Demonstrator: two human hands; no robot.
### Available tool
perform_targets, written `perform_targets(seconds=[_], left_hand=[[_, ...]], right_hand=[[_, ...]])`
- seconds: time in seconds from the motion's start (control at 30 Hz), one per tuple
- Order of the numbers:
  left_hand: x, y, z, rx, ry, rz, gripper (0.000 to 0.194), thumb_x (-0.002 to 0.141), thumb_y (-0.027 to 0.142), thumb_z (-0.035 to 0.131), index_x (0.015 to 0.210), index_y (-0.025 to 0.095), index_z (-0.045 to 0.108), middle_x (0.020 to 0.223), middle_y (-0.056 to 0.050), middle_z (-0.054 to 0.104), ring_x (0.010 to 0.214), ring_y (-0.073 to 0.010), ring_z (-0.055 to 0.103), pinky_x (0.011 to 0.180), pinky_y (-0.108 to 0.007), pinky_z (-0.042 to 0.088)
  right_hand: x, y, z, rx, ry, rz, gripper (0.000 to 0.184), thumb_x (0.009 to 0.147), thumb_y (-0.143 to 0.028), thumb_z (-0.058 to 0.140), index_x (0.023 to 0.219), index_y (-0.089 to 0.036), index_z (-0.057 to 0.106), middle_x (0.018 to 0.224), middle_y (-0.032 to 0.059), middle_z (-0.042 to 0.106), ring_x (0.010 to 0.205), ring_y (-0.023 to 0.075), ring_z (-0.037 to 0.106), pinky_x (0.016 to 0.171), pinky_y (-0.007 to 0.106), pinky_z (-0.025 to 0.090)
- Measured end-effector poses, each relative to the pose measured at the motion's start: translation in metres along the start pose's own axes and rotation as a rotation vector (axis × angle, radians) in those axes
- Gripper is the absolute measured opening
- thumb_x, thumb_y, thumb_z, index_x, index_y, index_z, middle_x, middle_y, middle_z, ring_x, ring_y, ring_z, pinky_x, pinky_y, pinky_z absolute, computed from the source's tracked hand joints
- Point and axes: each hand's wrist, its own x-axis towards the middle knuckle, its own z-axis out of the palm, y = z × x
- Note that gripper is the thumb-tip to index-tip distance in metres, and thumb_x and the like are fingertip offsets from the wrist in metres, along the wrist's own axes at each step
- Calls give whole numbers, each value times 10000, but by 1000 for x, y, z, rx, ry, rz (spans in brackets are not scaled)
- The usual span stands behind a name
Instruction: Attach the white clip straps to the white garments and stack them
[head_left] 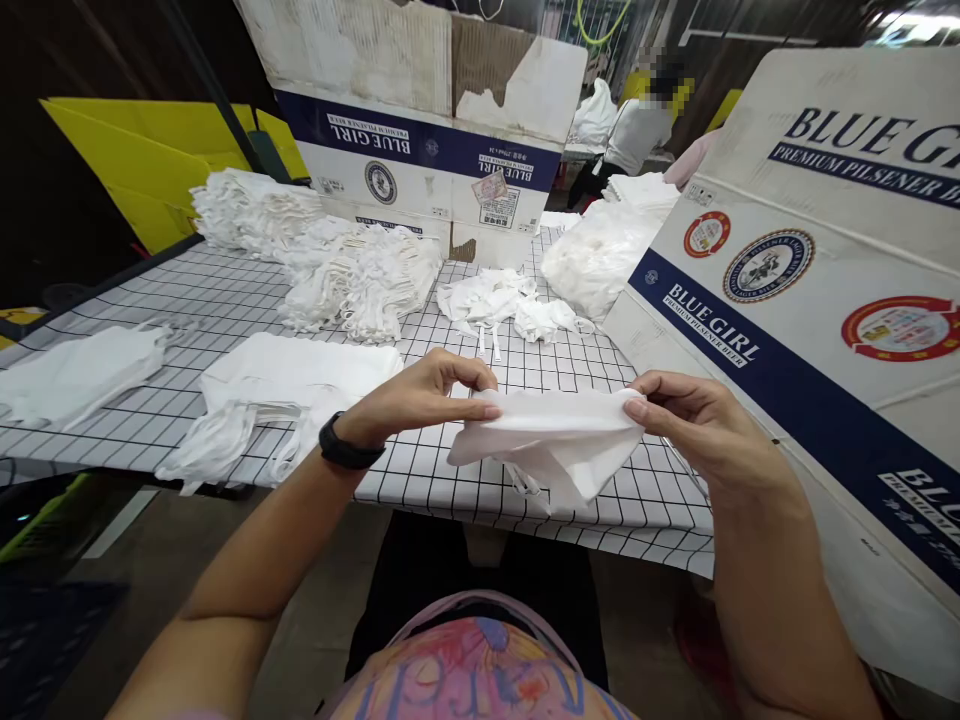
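Note:
A piece of white cloth [559,430] is stretched between my two hands just above the front of the table. My left hand [442,395] pinches its left upper corner between thumb and fingers. At the other end, my right hand [679,415] pinches the right upper corner. The cloth's lower part hangs loose in folds, with thin white strips showing beneath it. Left of my left forearm lies a flat stack of white cloth pieces [300,370] with straps trailing over the table edge.
Heaps of white cloth [360,285] lie farther back on the checked tablecloth [442,490], beside a small loose pile [495,300]. Cardboard panels stand behind [420,190] and at right [795,290]. A bulging clear bag [592,255] sits between them. Another person [637,135] is in the background.

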Motion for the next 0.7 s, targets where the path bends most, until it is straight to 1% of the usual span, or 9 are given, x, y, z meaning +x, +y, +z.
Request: perform_targets(seconds=[0.07,0.17,0.27,0.33,0.43,0.5,0.57,0.63,0.7], left_hand=[[-4,0,-10,2,11,-31,249,829,395,820,762,168,741,894,-59,692,872,-173,622,739,-278,481],[-12,1,-24,24,36,-65,242,804,396,839,765,172,755,888,-62,690,856,-172,619,700,-265,480],[-20,3,-38,55,59,-78,246,780,408,855,774,176,773,862,-64,689,855,-183,626,701,-273,504],[-24,4,-47,62,77,-86,246,774,409,859,776,176,781,870,-70,694,863,-187,633,712,-278,522],[-29,7,-59,54,110,-113,238,773,399,859,778,172,785,905,-79,701,874,-186,641,727,-281,541],[-31,9,-66,57,140,-121,253,767,405,863,751,166,778,901,-79,700,869,-183,644,724,-279,547],[-33,12,-72,81,172,-109,281,749,420,875,714,164,766,888,-77,700,856,-180,646,715,-276,550],[-34,13,-78,131,192,-85,279,736,430,884,728,173,776,892,-75,706,864,-181,651,721,-278,558],[-33,13,-85,205,207,-48,266,733,441,882,772,193,795,912,-74,720,893,-189,664,743,-284,571]], right_hand=[[4,-2,-4,27,-8,19,227,805,-414,866,837,-206,780,761,29,670,679,130,595,594,220,509],[11,-5,-14,89,15,66,245,792,-431,874,844,-214,773,762,28,667,643,127,582,544,218,484],[18,-6,-26,137,42,134,281,743,-439,908,820,-214,759,750,20,648,612,114,562,513,205,458],[23,-5,-33,183,73,153,312,705,-446,930,806,-215,746,734,10,624,605,104,544,521,194,455],[28,-2,-41,266,128,129,375,615,-462,971,796,-224,744,702,-6,578,601,94,501,552,187,466],[30,0,-45,304,142,102,400,557,-466,990,764,-229,743,691,-12,551,593,91,471,555,189,465],[31,3,-48,315,143,84,407,526,-473,994,734,-232,740,704,-6,550,597,97,463,554,202,464],[33,5,-51,277,126,62,406,529,-496,983,720,-232,740,741,8,567,616,113,478,552,227,460],[34,6,-54,153,72,36,373,596,-508,957,711,-230,737,772,23,582,656,135,511,571,249,458]])
